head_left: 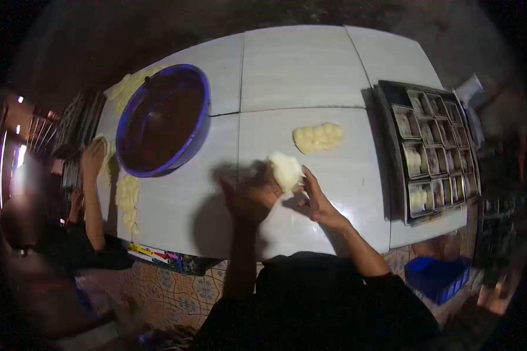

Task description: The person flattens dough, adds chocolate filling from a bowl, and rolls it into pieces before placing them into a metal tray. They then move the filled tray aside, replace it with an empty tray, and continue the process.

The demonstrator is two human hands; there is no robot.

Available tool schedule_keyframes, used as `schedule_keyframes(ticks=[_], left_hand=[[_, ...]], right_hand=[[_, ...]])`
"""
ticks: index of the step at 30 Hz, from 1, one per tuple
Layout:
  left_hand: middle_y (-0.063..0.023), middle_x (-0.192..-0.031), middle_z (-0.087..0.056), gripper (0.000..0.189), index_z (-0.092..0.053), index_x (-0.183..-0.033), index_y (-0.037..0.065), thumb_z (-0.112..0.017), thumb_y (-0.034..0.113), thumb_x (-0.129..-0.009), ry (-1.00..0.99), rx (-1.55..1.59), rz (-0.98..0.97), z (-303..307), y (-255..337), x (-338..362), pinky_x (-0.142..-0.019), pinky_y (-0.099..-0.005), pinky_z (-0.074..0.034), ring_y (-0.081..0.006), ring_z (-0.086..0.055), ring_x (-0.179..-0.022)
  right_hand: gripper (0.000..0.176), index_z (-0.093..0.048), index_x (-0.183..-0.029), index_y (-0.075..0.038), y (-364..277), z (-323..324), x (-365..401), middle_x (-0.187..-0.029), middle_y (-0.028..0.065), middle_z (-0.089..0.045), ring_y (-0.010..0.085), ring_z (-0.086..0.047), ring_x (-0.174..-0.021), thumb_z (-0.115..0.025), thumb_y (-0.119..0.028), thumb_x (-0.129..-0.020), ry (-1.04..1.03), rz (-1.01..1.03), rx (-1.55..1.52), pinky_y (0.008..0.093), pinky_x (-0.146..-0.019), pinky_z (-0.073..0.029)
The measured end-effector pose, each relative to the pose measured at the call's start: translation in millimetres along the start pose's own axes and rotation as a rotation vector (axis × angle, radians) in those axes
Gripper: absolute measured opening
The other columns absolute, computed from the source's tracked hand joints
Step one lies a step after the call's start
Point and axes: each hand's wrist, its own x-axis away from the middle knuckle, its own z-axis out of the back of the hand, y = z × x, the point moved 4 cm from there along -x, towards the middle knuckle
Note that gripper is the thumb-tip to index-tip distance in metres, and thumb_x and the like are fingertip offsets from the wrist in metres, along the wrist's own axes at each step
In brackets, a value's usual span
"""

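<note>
A pale, soft lump of dough [287,171] is held above the white tabletop, between my two hands. My left hand [253,198] is at its left and lower side, with the thumb spread away and the fingers dark and partly blurred against the dough. On the right, my right hand [323,205] touches the dough's edge with its fingertips. Just beyond my hands, a knobbly strip of dough [318,137] lies on the table. How far the fingers reach beneath the held lump is hidden.
A large purple basin [202,131] stands at left, with dough strips [127,202] beside it. Joined metal baking tins [433,152], several holding dough, sit at right. Another person's hand [93,158] touches dough at far left. A blue crate [438,278] is below the table.
</note>
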Motion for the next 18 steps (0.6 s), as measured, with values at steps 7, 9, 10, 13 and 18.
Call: schedule_keyframes(ticks=[7, 9, 10, 13, 18], left_hand=[[-0.0264, -0.139, -0.039, 0.092, -0.035, -0.137, -0.007, -0.017, 0.07, -0.09, 0.862, -1.893, -0.141, 120, 252, -141, -0.111, -0.0381, -0.023, -0.0342, -0.037, -0.131], [-0.0293, -0.141, -0.034, 0.098, -0.035, -0.137, -0.006, -0.014, 0.076, -0.085, 0.682, -1.589, 0.034, 143, 247, -147, -0.112, -0.0396, -0.021, -0.0355, -0.03, -0.135], [-0.0296, -0.14, -0.036, 0.101, -0.041, -0.133, -0.007, -0.013, 0.077, -0.084, 0.767, -1.45, 0.228, 152, 247, -150, -0.111, -0.0418, -0.021, -0.0362, -0.033, -0.133], [-0.0262, -0.106, -0.062, 0.092, -0.069, -0.095, 0.002, -0.011, 0.073, -0.088, 0.88, -1.797, 0.064, 143, 244, -146, -0.098, -0.0469, -0.034, -0.0376, -0.054, -0.111], [-0.0135, -0.093, -0.066, 0.089, -0.063, -0.107, -0.001, -0.015, 0.072, -0.089, 0.534, -0.751, -0.017, 95, 124, -85, -0.077, -0.0348, -0.047, -0.0224, -0.061, -0.084]], right_hand=[[0.103, -0.006, -0.148, -0.021, 7, 1, -29, -0.136, 0.0143, -0.031, 0.0284, -0.041, -0.119, -0.069, -0.055, -0.075, 0.035, 0.069, -0.029, 0.048, -0.1, -0.043], [0.101, -0.01, -0.148, -0.017, 11, 4, -31, -0.135, 0.0132, -0.033, 0.0265, -0.042, -0.119, -0.07, -0.054, -0.076, 0.05, 0.002, 0.02, 0.0476, -0.102, -0.041], [0.095, -0.014, -0.147, -0.013, 12, 6, -34, -0.133, 0.0122, -0.036, 0.0251, -0.043, -0.119, -0.068, -0.05, -0.079, 0.047, 0.054, 0.031, 0.0459, -0.101, -0.041], [0.087, -0.015, -0.147, -0.01, 12, 9, -36, -0.134, 0.0125, -0.038, 0.0246, -0.046, -0.117, -0.065, -0.043, -0.085, 0.113, 0.081, -0.003, 0.0438, -0.097, -0.044], [0.067, -0.024, -0.142, 0.002, 26, 12, -40, -0.124, 0.0129, -0.05, 0.0176, -0.055, -0.1, -0.057, -0.029, -0.093, 0.281, -0.083, -0.267, 0.0275, -0.08, -0.049]])
